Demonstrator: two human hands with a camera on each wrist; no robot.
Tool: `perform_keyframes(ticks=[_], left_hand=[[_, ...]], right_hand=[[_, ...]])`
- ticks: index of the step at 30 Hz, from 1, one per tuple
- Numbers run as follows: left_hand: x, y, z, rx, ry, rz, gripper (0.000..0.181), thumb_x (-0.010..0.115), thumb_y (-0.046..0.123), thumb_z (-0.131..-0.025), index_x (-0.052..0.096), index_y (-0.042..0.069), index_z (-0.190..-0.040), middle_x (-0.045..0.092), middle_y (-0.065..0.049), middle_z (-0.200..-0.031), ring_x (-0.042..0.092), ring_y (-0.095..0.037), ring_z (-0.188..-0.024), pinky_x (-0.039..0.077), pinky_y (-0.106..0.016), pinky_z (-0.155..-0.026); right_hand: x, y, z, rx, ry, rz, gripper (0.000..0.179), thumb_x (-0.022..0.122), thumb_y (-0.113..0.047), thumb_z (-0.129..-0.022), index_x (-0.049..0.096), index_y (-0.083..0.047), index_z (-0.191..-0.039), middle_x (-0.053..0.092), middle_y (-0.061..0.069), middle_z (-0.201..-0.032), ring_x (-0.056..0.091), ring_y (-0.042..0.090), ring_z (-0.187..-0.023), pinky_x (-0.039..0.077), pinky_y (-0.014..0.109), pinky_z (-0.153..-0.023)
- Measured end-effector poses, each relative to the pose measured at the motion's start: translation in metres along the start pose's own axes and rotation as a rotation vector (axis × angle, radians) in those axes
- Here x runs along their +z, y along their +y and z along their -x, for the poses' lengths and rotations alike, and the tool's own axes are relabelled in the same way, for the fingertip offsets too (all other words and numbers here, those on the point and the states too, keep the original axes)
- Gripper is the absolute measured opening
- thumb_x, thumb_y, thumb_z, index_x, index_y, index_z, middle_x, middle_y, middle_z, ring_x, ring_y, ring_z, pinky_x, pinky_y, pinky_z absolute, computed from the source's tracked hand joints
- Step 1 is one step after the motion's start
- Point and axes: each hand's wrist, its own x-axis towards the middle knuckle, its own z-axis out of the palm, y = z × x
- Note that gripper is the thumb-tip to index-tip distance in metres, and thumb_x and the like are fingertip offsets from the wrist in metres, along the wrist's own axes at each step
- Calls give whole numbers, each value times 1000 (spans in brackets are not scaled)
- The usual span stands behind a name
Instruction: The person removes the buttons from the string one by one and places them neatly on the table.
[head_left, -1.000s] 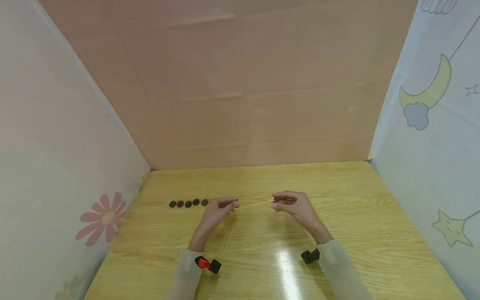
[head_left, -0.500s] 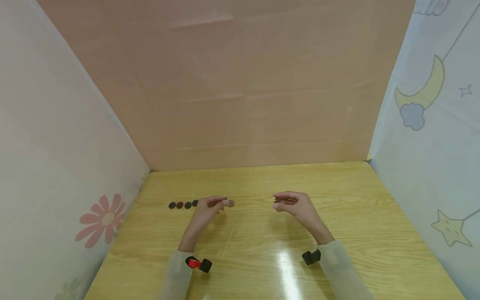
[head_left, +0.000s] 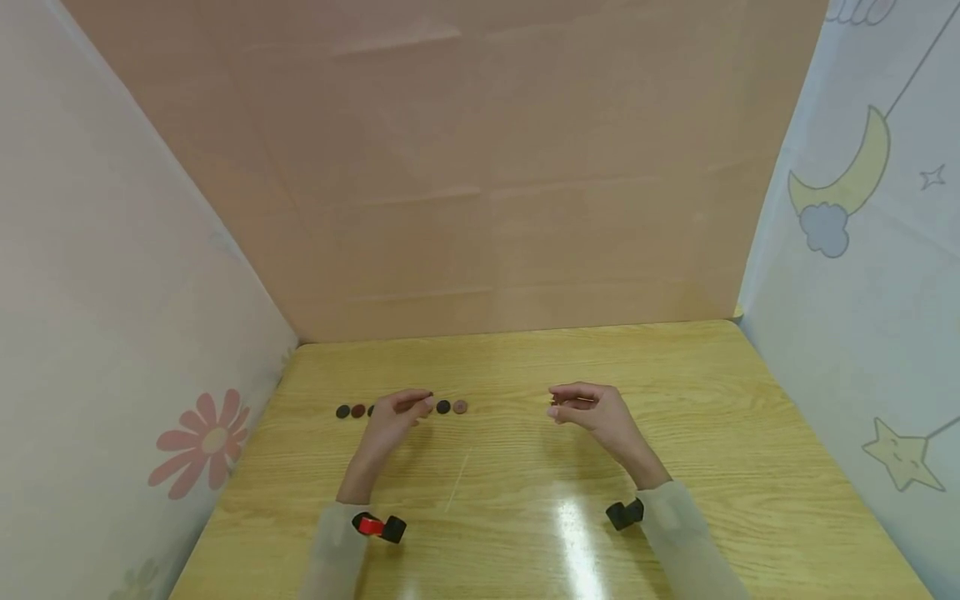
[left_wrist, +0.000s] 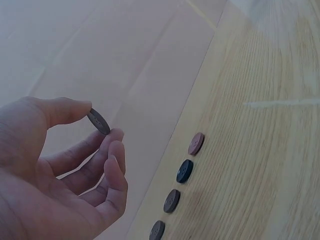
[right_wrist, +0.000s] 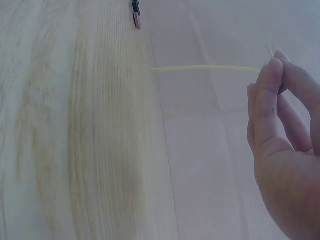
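My left hand [head_left: 393,425] is over the left part of the table, pinching a dark, flat button [left_wrist: 98,121] between thumb and fingertips, edge up. Below it runs a row of buttons: in the left wrist view a pinkish button [left_wrist: 196,143], a blackish button [left_wrist: 185,171] and brown ones [left_wrist: 172,201]. The hand covers the row's middle in the head view. To the right, my right hand [head_left: 588,408] pinches a thin yellow string [right_wrist: 205,67], whose free end sticks out. A dark edge [right_wrist: 283,89] shows at those fingertips, mostly hidden by the fingers.
A dark button [head_left: 342,412] and a reddish one [head_left: 358,410] mark the row's left end. A pale thin line [head_left: 459,479] crosses the wood-grain table [head_left: 712,417] before the hands. Covered walls stand behind and on both sides.
My left hand has moved left, away from the right hand, uncovering buttons at the row's right end. The string seen between the hands no longer shows in the head view. My right hand barely moves.
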Motion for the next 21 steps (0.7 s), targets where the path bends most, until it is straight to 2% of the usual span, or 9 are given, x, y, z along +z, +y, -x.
perform_keyframes(ticks=[4,8,11,15,18,21], left_hand=[[-6,1,3,-23,5,2,39,66,39,-94,65,17,-126,64,-11,-130,61,-36,-119,47,-52,-102],[-12,-4,5,-30,17,11,40,65,35,-95,64,13,-128,63,-16,-131,59,-39,-119,47,-53,-103],[-18,-12,5,-23,40,-2,42,66,39,-94,64,13,-127,64,-12,-130,60,-39,-116,49,-51,-100],[-27,-17,6,-47,73,-27,49,67,43,-92,63,11,-129,64,-10,-130,61,-37,-115,50,-48,-99],[-34,-19,6,-69,96,-40,50,66,42,-93,62,10,-131,64,-9,-131,62,-34,-115,50,-47,-99],[-41,-20,6,-72,103,-53,48,64,39,-95,61,9,-133,62,-10,-134,61,-34,-115,50,-48,-100]], right_hand=[[-1,0,0,8,3,-4,42,78,-33,-84,69,-16,-120,66,14,-124,71,23,-100,55,47,-94],[-1,0,0,7,-3,-9,42,77,-34,-85,68,-16,-122,65,16,-125,69,32,-105,53,51,-95],[-1,0,1,11,-5,-15,41,77,-35,-85,68,-18,-122,65,14,-125,67,38,-108,53,53,-94],[-2,2,0,22,8,-15,41,78,-35,-84,69,-19,-120,66,11,-123,68,33,-107,54,51,-94],[-3,4,-1,14,12,-15,42,78,-33,-84,69,-16,-121,67,9,-121,69,32,-106,55,47,-94],[-4,5,-2,11,11,-17,43,78,-33,-84,68,-15,-122,68,7,-121,67,38,-108,55,45,-93]])
